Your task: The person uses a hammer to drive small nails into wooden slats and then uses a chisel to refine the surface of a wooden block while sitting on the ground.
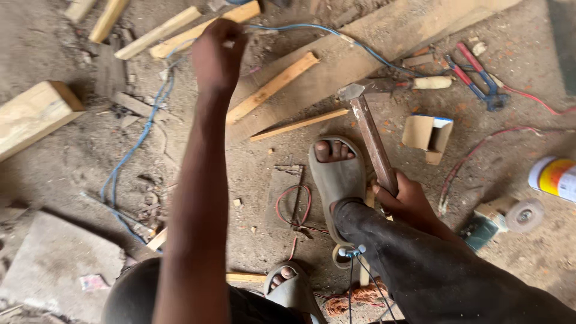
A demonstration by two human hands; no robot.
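My right hand (pixel 407 198) grips the wooden handle of a hammer (pixel 372 135), whose metal head points away from me toward a wide plank (pixel 360 54). My left hand (pixel 217 54) reaches far forward with fingers curled at a light wooden strip (pixel 204 27) and a blue cable (pixel 144 129); whether it holds anything I cannot tell. My feet in grey slippers (pixel 337 177) rest on the dusty floor between the hands.
Loose wood strips (pixel 273 87) and a block (pixel 33 114) lie around. Red-and-blue pliers (pixel 477 75), a small cardboard box (pixel 427 135), a paint can (pixel 555 177), a grinding disc (pixel 524 215) and red wire (pixel 294 207) sit right and centre.
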